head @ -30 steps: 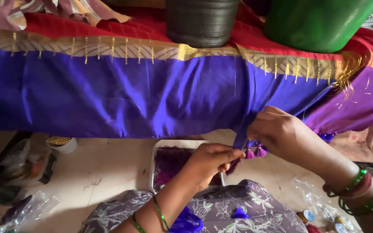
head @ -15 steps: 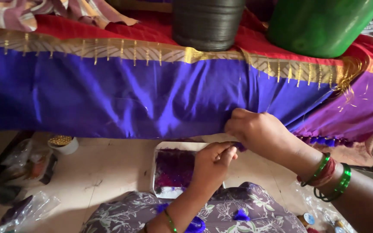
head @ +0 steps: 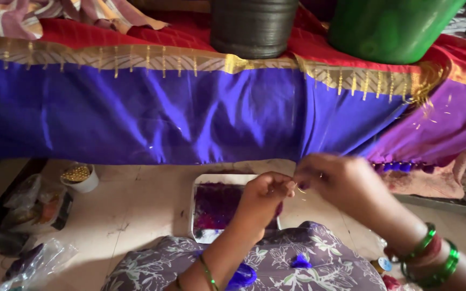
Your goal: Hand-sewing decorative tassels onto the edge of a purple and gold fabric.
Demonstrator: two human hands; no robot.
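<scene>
L hand & R hand, grips pinched on a fine thread just below the purple cloth's hem, w/ tray underneath; thread could've slipped or snapped if over-tugged.

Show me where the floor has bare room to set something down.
Bare floor lies between the small cup of gold beads and the tray of purple tassels. It is crowded at far left with plastic bags, and around the left hand and right hand.
</scene>
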